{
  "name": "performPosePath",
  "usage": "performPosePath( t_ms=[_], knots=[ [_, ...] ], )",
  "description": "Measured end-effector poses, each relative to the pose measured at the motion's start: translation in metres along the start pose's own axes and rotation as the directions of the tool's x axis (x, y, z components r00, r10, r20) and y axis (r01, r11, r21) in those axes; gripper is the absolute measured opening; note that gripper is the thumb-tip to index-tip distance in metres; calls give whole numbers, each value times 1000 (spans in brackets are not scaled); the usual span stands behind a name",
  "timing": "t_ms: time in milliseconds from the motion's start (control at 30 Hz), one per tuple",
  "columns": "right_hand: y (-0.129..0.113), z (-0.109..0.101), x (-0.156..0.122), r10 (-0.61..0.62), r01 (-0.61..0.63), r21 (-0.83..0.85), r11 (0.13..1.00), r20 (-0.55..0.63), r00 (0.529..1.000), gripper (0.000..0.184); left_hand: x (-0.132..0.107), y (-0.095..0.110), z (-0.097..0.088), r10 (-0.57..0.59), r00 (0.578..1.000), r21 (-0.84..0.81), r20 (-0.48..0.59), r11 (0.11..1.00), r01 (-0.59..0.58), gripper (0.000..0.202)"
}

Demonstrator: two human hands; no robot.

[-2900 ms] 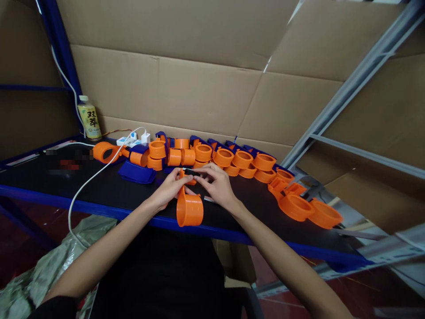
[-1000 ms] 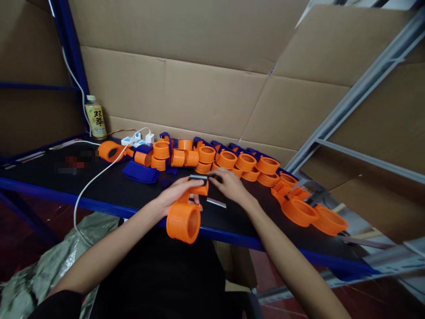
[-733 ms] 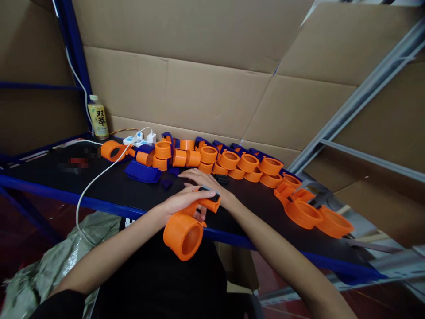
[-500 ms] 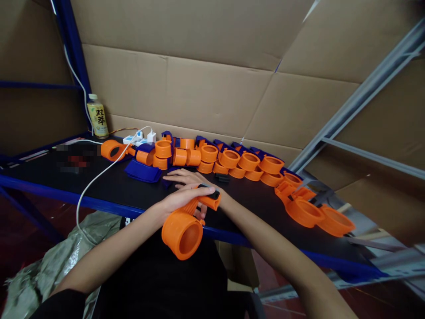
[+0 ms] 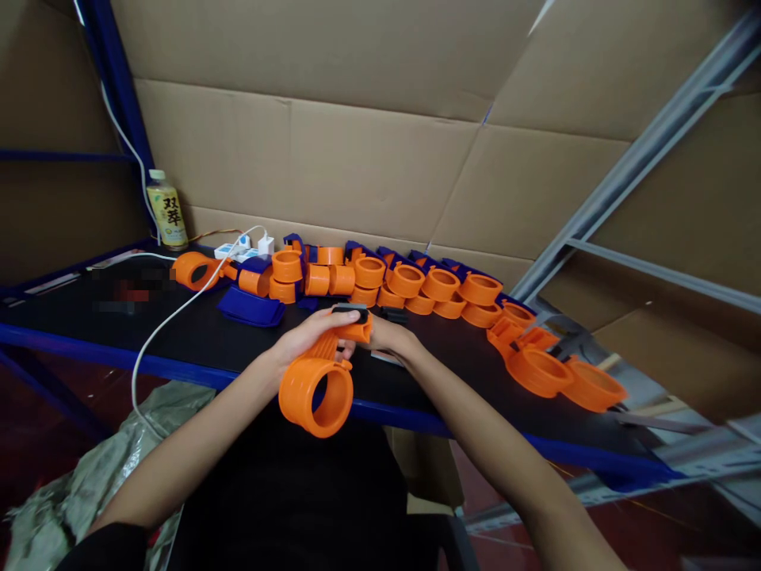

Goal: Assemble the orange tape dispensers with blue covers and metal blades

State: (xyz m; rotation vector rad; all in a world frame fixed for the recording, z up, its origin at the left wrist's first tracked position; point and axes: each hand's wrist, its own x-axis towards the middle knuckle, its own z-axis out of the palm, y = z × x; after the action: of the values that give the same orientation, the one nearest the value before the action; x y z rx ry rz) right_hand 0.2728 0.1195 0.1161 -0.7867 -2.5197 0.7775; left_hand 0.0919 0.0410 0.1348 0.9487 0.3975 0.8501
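My left hand (image 5: 309, 336) is wrapped round the ribbed handle of an orange plastic part (image 5: 316, 386) whose wide ring hangs over the table's front edge. A small black piece (image 5: 349, 309) sits at the top end of that handle. My right hand (image 5: 389, 336) lies just behind the handle's tip, fingers curled toward it; the part hides most of them, so what they hold does not show. A short silver strip (image 5: 385, 358) lies on the black table top (image 5: 196, 337) beneath my right wrist.
Several orange rings with dark blue pieces (image 5: 410, 281) line the back of the table. More orange parts (image 5: 552, 373) lie at the right. A blue pad (image 5: 250, 308), a white power strip with cable (image 5: 235, 251) and a drink bottle (image 5: 167, 210) sit left. Cardboard walls stand behind.
My right hand drew back from the far-left reach across the table and returned to the handle's tip. The orange part was lifted and turned, its ring now facing me.
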Motion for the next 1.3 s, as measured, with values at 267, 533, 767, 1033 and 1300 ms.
performPosePath(
  t_ms=[267, 533, 767, 1033, 1300],
  knots=[
    [-10, -30, -2, 180, -123, 270, 955, -197, 964, 32, 10, 10, -20, 67, 986, -152, -153, 984, -91, 24],
    [-20, -32, -3, 86, 46, 268, 962, -459, 884, 45, 22, 1, -27, 121, 916, -194, -382, 959, -207, 24],
    [-25, -18, -3, -26, 82, 92, 992, -494, 869, 45, 24, 3, -34, 76, 954, -243, -289, 958, -150, 19],
    [-26, -14, -6, -229, 225, -72, 972, -523, 821, 39, 16, 8, -33, 55, 982, -179, -183, 980, -89, 8],
    [-27, -15, -7, -296, 267, -133, 954, -529, 795, 36, 12, 2, -25, 206, 949, 14, -237, 978, -209, 12]
  ],
)
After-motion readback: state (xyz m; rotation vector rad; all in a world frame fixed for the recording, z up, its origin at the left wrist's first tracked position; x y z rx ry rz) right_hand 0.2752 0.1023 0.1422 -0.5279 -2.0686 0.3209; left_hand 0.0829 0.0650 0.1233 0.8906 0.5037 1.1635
